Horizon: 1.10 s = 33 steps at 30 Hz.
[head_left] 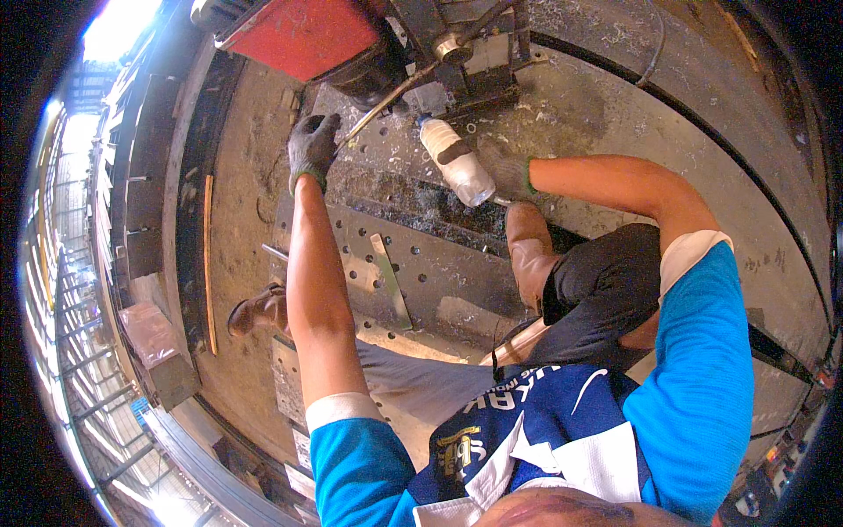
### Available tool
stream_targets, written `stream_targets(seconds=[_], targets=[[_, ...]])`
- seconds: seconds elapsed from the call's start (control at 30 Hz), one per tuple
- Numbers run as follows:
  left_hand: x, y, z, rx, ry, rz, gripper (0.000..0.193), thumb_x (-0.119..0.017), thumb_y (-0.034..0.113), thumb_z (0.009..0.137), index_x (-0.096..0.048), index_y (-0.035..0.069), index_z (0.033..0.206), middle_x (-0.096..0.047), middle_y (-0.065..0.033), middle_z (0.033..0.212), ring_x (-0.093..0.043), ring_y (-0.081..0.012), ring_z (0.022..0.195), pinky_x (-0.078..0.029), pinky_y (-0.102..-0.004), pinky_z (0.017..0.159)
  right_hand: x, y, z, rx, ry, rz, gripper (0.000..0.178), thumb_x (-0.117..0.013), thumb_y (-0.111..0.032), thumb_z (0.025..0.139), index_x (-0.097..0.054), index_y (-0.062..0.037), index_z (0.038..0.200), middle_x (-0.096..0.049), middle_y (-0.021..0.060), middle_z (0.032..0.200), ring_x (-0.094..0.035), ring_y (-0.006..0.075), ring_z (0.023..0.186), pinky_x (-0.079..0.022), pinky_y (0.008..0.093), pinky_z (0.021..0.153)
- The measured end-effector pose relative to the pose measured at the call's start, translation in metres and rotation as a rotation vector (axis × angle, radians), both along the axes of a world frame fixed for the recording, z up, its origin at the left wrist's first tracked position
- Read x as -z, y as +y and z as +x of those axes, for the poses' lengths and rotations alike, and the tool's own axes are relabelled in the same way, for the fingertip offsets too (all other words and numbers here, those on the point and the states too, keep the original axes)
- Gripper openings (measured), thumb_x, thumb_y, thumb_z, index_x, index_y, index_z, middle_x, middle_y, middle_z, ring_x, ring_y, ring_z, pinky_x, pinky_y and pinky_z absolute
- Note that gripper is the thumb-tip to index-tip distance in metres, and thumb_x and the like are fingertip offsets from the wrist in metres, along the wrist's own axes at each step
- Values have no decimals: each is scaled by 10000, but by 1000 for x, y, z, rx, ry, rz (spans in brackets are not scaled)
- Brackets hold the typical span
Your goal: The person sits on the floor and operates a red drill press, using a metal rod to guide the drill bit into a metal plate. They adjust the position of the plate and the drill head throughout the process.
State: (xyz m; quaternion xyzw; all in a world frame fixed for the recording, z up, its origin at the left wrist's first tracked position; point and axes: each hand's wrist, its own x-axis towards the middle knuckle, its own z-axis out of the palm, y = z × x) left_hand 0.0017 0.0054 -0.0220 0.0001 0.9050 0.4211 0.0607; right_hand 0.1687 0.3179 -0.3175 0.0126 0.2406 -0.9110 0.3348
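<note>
My left hand (pixel 312 147), in a dark grey glove, is beside the lower end of a long metal lever (pixel 386 104). Its fingers look apart and bent, and I see nothing held in them. The lever runs up to a round metal hub (pixel 452 47) on the machine. In my right hand (pixel 504 167), also gloved, is a clear plastic bottle (pixel 450 154) with whitish contents and a dark band, tilted with its blue-capped end away from me. The bottle partly hides the right fingers.
A red machine housing (pixel 303 37) stands at the far side. Beneath me lies a perforated metal plate (pixel 439 272) with a flat strip (pixel 392 281) on it. Metal shavings (pixel 439 211) fill a gap by my boot (pixel 531 250). A long thin bar (pixel 209 263) lies left.
</note>
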Motion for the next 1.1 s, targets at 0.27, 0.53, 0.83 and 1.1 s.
stream_targets(seconds=[0.27,0.53,0.83,1.1], targets=[[10,-11,-6,-7,14,-12,402,-804,397,925,-818,9,1029,-759,-111,800,-708,-219,676,-549,-394,649,-1,0,-2,-51,-5,-24,685,-231,-513,1185,-460,-28,1612,-576,128,1567,-620,259,1367,-496,407,1187],[8,-2,-2,-10,18,-36,417,-795,407,929,-820,12,1060,-781,-138,855,-729,-244,709,-566,-406,691,-3,3,-3,-72,-8,-50,625,-261,-452,1192,-467,-32,1606,-587,119,1555,-633,249,1350,-511,399,1175],[10,-6,-4,29,41,-45,441,-792,417,929,-813,1,1074,-781,-141,863,-733,-247,723,-566,-404,708,-11,3,-4,-89,-15,-102,559,-294,-384,1200,-476,-36,1598,-600,110,1542,-647,237,1331,-527,389,1162],[16,-12,-6,9,28,-81,456,-794,433,923,-811,10,1090,-790,-140,909,-742,-252,749,-572,-407,729,-18,-1,-4,-105,-26,-144,520,-313,-344,1206,-480,-41,1594,-607,99,1535,-660,230,1315,-544,381,1145]])
